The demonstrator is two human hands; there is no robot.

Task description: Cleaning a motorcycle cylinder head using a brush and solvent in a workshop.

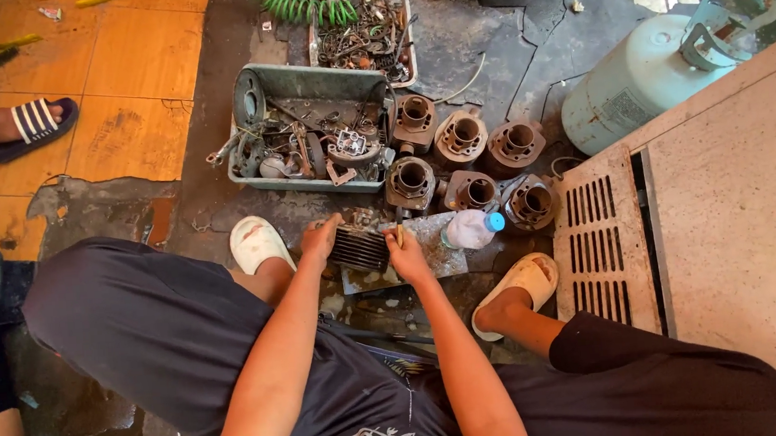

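Observation:
I sit low over a dirty floor with my knees apart. My left hand grips the left end of a dark finned engine cylinder that lies on a small grey slab. My right hand rests at the cylinder's right end, closed around a thin yellowish tool that points up from the fist. Several rusty engine cylinders stand in a cluster just beyond the slab.
A grey tray of greasy parts sits at the left, a white tray of scrap behind it. A plastic bottle with a blue cap lies right of the slab. A pale gas cylinder, a slotted metal grate and another person's sandalled foot are nearby.

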